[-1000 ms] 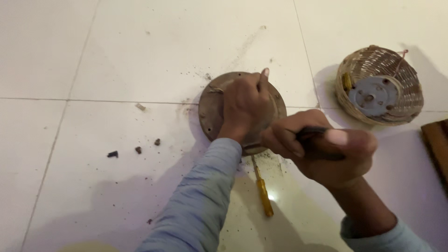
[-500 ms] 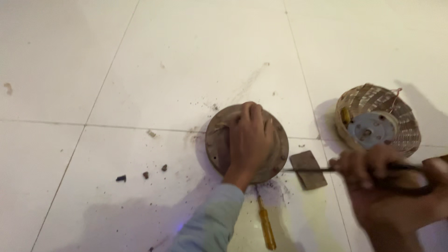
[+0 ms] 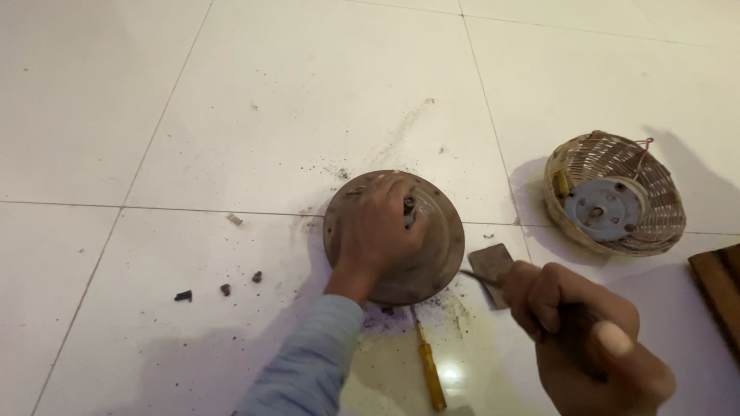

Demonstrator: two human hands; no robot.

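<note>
1. Round, rust-brown metal cover (image 3: 432, 254) is seen lying flat on the white tiled floor (image 3: 231, 100) at the centre of the frame, ringed by dark grit.
2. The cover is pressed down by the left hand (image 3: 379, 227), whose fingers are spread over its top near the small central hub; a light blue sleeve (image 3: 308, 366) runs from the wrist to the lower edge.
3. A dark-handled tool (image 3: 570, 327) is gripped in the right hand (image 3: 586, 339) at lower right, fingers curled tightly around the handle; its thin metal shaft points left, with the tip at the cover's right rim.
4. A small flat grey-brown piece (image 3: 492, 266) is seen just right of the cover, beneath the tool's shaft.
5. A yellow-handled screwdriver (image 3: 428, 366) lies on the floor below the cover, near the bottom centre.
6. A woven basket (image 3: 651, 185) holding a pale grey metal disc (image 3: 601, 209) sits at the right of the frame, well apart from the cover.
7. Small dark fragments (image 3: 223, 290) are scattered at the left, and a brown wooden edge (image 3: 717, 289) is visible at the far right.
</note>
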